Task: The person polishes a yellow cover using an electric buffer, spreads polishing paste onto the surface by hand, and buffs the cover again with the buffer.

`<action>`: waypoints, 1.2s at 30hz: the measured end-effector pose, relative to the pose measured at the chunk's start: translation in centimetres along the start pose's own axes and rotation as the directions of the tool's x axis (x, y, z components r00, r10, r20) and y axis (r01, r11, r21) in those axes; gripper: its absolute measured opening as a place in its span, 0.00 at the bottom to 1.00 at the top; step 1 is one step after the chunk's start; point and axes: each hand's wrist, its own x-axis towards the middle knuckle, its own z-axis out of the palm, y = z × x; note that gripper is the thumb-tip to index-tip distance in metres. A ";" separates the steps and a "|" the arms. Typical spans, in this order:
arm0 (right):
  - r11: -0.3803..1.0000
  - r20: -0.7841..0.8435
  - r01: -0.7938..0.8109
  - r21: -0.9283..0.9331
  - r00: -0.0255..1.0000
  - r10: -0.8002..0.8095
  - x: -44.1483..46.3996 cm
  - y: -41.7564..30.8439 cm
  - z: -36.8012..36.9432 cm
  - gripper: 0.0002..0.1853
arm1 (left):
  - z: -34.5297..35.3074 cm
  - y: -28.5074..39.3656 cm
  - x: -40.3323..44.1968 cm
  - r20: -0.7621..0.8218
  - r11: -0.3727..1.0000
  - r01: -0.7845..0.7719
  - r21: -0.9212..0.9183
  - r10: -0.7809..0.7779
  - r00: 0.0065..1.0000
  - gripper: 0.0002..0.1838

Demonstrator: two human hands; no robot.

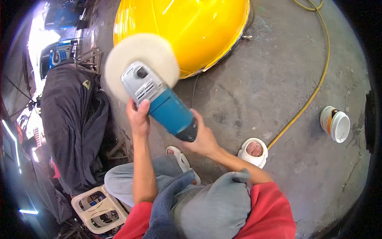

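Both my hands hold an electric polisher [169, 109] with a teal body and a silver head. My left hand [139, 117] grips it near the head, thumb showing on the near side. Around the dark rear end wraps my right hand [205, 137]. A round cream polishing pad [115, 73] sits on the far side of the head, its edge blurred. Beyond the pad lies a large glossy yellow curved panel [195, 32]; the pad overlaps its lower left edge in view, and I cannot tell whether they touch.
A yellow hose [324, 75] runs along the concrete floor [286, 67] to my white clog [252, 153]. An open white tub [335, 124] is at the right. At the left are a dark cloth-covered pile [71, 123], a wooden frame [90, 60] and a beige plastic stool [99, 209].
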 end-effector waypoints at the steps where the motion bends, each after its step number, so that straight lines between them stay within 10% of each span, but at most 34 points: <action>1: 1.000 -0.055 0.007 0.019 0.998 -0.006 -0.2 -0.5 -1.3 0.55 | 1.7 0.7 0.5 0.026 1.000 0.004 0.024 -0.005 1.000 0.33; 9: 0.998 -0.225 -0.034 0.057 0.973 0.046 -2.2 -4.0 -7.6 0.50 | 12.3 5.2 3.5 0.189 0.998 -0.007 0.056 -0.003 0.982 0.30; 19: 0.998 0.056 -0.034 0.047 0.998 0.031 -1.4 -4.7 -5.8 0.52 | 6.6 5.0 1.6 -0.058 0.996 0.069 -0.059 -0.072 0.996 0.29; 30: 0.995 -0.127 -0.037 0.097 0.991 0.049 -0.7 -8.3 -9.6 0.53 | 12.8 8.2 7.5 0.175 0.992 0.129 0.013 -0.129 0.976 0.26; 36: 0.997 -0.018 0.011 0.077 1.000 -0.010 -1.7 -4.7 -6.0 0.50 | 7.0 5.4 1.9 -0.023 0.996 0.070 0.060 -0.069 0.997 0.30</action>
